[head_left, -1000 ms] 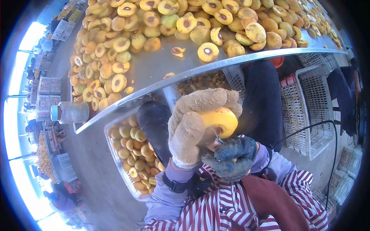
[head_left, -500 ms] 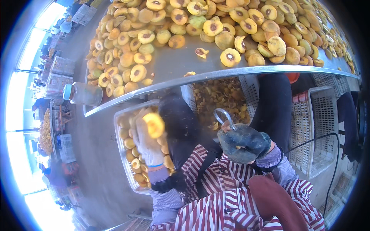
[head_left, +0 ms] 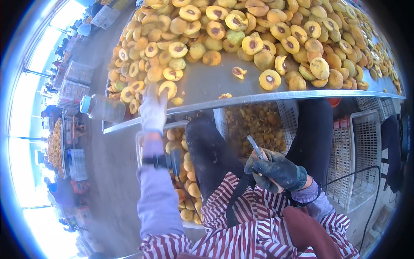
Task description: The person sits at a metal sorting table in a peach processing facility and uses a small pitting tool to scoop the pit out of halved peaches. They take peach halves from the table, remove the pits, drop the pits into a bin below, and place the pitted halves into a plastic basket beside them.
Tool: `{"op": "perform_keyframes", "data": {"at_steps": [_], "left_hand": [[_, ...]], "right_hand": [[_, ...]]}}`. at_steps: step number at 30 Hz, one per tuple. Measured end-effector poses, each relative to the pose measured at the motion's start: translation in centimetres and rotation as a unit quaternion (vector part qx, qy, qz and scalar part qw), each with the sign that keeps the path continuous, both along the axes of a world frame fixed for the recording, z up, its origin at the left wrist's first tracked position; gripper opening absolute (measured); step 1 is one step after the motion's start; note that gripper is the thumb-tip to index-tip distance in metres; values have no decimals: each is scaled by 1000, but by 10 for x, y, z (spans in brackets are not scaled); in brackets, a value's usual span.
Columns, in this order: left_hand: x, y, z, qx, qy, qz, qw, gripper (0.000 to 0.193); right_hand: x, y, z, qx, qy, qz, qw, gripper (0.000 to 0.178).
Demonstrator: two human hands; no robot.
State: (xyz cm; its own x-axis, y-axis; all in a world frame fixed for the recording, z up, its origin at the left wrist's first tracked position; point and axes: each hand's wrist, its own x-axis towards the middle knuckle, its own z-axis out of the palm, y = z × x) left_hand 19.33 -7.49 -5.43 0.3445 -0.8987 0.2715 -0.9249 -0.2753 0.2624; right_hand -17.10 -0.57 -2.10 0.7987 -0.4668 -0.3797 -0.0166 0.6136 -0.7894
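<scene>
My left hand [head_left: 153, 110], in a pale glove and smeared by motion, reaches over the near edge of the metal table [head_left: 207, 80]. Its fingers stretch out beside a cut yellow peach half [head_left: 168, 89] lying cut side up; whether they touch it is unclear. My right hand [head_left: 278, 172], in a dark, worn glove, is closed around a metal ring-shaped pitting tool [head_left: 257, 147] above my lap, its loop turned nearly edge-on. A large pile of peach halves [head_left: 211, 30] covers the table's far side. A stray scrap of peach [head_left: 239, 73] lies apart from it.
Below my left forearm stands a crate of peach halves [head_left: 188, 213]. Between my knees, another crate [head_left: 221, 123] holds scraps. An unfilled white crate [head_left: 362, 159] and black cable [head_left: 378, 181] are at right. A clear jar [head_left: 105, 108] sits at the table's left corner.
My left hand has gone from above the left crate up to the table; the peach half it carried is gone from it. The tool in my right hand has turned. The view has shifted slightly.
</scene>
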Motion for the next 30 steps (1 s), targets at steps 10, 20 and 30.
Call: {"op": "perform_keyframes", "data": {"at_steps": [10,20,30], "left_hand": [[-41,-33,3,83,382,31,920,56],[-157,55,34,-52,669,-149,727,65],[-216,88,50,-154,668,-106,720,63]], "right_hand": [[6,-7,-8,9,-17,-11,1000,33],[23,7,-13,-191,18,-171,967,14],[21,25,-13,-282,27,-193,940,26]]}}
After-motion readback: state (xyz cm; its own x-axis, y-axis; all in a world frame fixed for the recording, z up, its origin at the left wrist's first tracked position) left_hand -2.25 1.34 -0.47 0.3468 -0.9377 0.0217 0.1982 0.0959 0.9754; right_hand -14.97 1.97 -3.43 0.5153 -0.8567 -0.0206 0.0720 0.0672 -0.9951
